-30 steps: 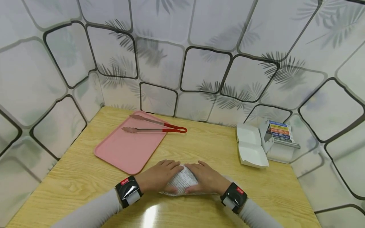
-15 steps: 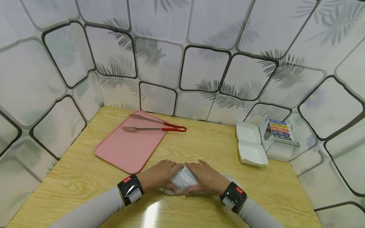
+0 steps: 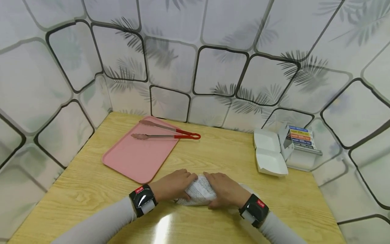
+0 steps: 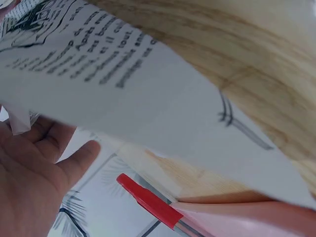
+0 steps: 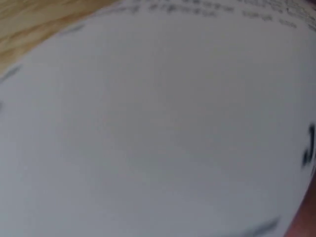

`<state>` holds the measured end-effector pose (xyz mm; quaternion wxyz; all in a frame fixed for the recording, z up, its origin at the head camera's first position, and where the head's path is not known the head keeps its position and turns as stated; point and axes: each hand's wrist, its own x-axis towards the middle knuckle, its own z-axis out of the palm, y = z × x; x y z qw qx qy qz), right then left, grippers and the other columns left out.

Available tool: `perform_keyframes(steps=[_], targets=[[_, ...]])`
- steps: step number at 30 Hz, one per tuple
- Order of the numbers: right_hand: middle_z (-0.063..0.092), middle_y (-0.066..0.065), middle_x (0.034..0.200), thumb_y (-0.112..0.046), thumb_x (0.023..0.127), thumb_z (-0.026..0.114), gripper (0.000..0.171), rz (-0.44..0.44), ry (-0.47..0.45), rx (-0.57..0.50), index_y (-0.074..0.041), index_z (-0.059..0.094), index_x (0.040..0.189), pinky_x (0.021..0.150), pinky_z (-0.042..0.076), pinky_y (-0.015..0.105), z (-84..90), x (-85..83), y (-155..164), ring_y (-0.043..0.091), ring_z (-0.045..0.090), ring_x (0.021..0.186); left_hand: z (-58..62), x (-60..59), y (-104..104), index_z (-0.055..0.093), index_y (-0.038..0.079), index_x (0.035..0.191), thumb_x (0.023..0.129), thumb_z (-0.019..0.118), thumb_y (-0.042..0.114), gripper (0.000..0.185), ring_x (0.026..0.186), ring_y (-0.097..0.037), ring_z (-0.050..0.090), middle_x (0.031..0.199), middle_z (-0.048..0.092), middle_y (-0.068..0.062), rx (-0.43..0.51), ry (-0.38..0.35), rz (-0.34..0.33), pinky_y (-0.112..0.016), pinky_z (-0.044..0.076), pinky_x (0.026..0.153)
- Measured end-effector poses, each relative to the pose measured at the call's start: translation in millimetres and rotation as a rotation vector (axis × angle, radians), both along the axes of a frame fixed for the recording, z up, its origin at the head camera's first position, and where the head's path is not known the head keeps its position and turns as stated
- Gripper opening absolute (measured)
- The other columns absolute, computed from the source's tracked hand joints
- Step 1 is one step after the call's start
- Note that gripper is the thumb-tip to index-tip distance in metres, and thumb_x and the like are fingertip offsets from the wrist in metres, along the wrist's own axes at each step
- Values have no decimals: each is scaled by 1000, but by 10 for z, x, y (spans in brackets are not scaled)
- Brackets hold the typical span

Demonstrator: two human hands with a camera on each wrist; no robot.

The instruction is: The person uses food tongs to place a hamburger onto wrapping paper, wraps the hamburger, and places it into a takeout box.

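Printed wrapping paper bundled on desk, near front edge, between hands. Left hand and right hand both curled round it. Judgement: press folds evenly, keep bundle pinned flat, tuck loose edge under.

1. right wrist view is basically all blurry printed paper, a sliver of bench top left, hand not visible there.
2. both hands cover most of the paper wrap in the head view, can't see what's inside.
3. text on the colourful box is too small to read.
4. left wrist view cuts the tongs off, only the red handle shows.
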<state>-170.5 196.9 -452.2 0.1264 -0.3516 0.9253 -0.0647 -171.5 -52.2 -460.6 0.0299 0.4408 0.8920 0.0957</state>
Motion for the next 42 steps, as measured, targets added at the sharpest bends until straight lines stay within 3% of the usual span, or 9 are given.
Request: perform_keyframes(steps=[3,7,13,21,24,28,34,38,42], targets=[[58,12,136,-42,72,87,95,-35,23,34,-1,46,147,112,39,47,-9,-7,50,30,53,128,-3,-3,-3,52,12,130,79,85,44,69,114,-22,57,122,65,-5,-8,-12,13,-41,41,111],[63,9,123,-42,75,85,74,-41,63,41,-5,58,133,107,43,48,-37,-8,68,28,57,120,4,-9,-18,52,12,129,79,87,38,67,109,-21,58,122,60,-5,34,-67,18,-37,47,103],[64,5,106,-44,74,87,60,-17,121,38,-7,67,117,100,48,49,-32,3,64,26,60,106,16,-31,-7,49,13,125,75,91,29,67,102,-18,58,116,61,-6,75,-124,8,-30,51,91],[66,1,101,-35,72,89,41,-1,126,26,-13,73,102,100,47,48,-44,-58,50,24,62,101,-33,-51,21,48,13,119,74,91,31,65,94,-14,58,101,65,0,80,-75,-18,-28,50,88],[68,0,97,-37,73,89,37,15,130,31,-14,73,97,99,47,46,-57,-78,49,22,63,98,-49,-55,26,47,12,118,78,89,32,62,93,-13,59,100,63,-1,74,-95,-23,-25,53,82],[68,-1,92,-40,75,88,35,38,159,40,-14,71,91,97,47,44,-73,-96,51,20,63,94,-58,-58,29,45,12,117,80,88,33,61,92,-13,60,99,63,-1,56,-58,-54,-24,53,82],[68,-2,91,-41,74,89,36,56,205,33,-14,71,89,95,48,43,-111,-93,73,20,64,92,-57,-33,20,44,9,138,83,85,33,72,100,-15,61,109,65,-3,40,-61,-60,-26,53,88],[68,-1,93,-41,74,89,36,50,216,34,-15,71,91,94,48,44,-130,-85,86,20,64,93,-70,-21,4,35,19,157,86,82,35,87,101,-14,60,112,64,-3,15,-63,-67,-27,54,86],[67,0,100,-41,75,87,40,7,176,41,-14,72,101,96,48,47,-116,-65,105,22,63,100,-55,-28,5,34,26,159,87,81,37,87,96,-14,59,108,64,-3,-12,-24,-89,-28,53,84]])
